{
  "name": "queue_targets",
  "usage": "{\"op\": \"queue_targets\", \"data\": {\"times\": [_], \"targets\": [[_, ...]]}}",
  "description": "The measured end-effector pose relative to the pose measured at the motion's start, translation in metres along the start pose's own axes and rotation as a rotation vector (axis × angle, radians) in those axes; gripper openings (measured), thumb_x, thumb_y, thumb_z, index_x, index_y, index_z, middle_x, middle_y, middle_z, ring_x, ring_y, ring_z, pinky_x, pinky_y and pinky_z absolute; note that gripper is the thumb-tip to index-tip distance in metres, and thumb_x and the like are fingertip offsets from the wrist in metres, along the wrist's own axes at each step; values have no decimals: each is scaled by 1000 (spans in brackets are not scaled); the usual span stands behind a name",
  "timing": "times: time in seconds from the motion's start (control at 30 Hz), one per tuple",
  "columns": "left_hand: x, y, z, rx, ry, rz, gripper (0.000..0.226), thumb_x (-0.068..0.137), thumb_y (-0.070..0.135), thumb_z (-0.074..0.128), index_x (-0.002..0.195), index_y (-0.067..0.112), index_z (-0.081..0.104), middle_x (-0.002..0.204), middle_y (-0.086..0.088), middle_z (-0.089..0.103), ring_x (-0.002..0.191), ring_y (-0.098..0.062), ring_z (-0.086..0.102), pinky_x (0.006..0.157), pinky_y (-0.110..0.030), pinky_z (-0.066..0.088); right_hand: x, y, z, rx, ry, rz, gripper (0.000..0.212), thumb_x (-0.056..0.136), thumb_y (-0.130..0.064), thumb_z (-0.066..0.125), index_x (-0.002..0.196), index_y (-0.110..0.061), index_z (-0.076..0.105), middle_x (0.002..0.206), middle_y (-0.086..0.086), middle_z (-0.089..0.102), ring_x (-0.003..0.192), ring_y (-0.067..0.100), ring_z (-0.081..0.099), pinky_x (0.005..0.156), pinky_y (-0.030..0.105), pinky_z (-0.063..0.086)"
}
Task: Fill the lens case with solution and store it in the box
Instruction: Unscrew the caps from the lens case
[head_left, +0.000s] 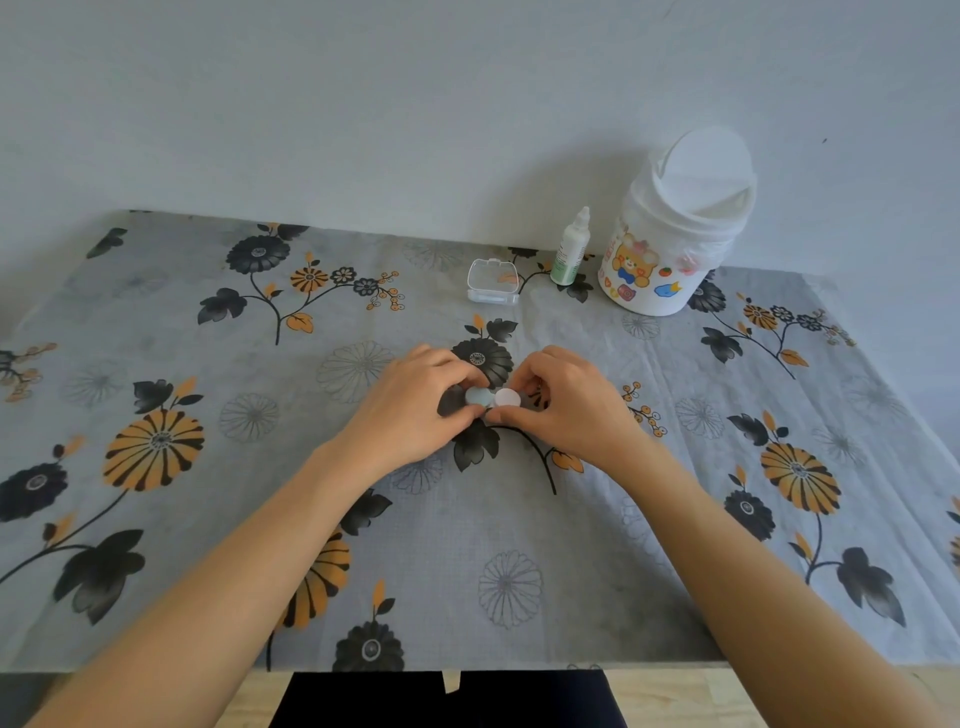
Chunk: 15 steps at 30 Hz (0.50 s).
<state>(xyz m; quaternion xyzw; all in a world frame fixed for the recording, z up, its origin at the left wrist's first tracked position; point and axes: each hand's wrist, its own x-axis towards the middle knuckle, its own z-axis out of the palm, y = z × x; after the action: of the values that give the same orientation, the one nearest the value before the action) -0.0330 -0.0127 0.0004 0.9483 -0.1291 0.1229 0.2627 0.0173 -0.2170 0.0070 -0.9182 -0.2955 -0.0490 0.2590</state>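
A pale wall backs a surface (208, 519) spread with a grey cloth printed in black and orange flowers. At its middle both hands meet on the lens case (492, 398): the left hand (415, 410) curls its fingers round the bluish cap, the right hand (563, 405) pinches the side with the white cap. Both caps look seated, so whether the case holds solution yet cannot be told. Beyond the hands the solution bottle (570, 249) stands upright and capped, and just left of it the clear box (492, 283) looks to have its lid raised. A stickered white bin (670, 228) stands right of the bottle. By my judgement, storing the case in the box is not yet done.
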Motion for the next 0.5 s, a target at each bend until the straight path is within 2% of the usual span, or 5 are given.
{"op": "queue_targets", "data": {"times": [0.17, 0.5], "targets": [[-1, -1, 2, 7, 19, -10, 31, 87, 33, 71, 116, 22, 69, 110, 8, 64, 110, -15, 53, 94, -45, 44, 3, 3, 2, 41, 1, -43, 34, 81, -43, 80, 89, -12, 69, 89, 2, 66, 82, 16, 59, 73, 36, 53], [-3, 2, 3, 78, 43, -6, 31, 88, 37, 68, 116, 24, 68, 111, 10, 63, 111, -14, 53, 92, -41, 42, 5, 3, -3, 41, -51, -107, 23, 81, -29, 82, 95, -13, 73, 89, -1, 65, 80, 10, 53, 70, 8, 39]]}}
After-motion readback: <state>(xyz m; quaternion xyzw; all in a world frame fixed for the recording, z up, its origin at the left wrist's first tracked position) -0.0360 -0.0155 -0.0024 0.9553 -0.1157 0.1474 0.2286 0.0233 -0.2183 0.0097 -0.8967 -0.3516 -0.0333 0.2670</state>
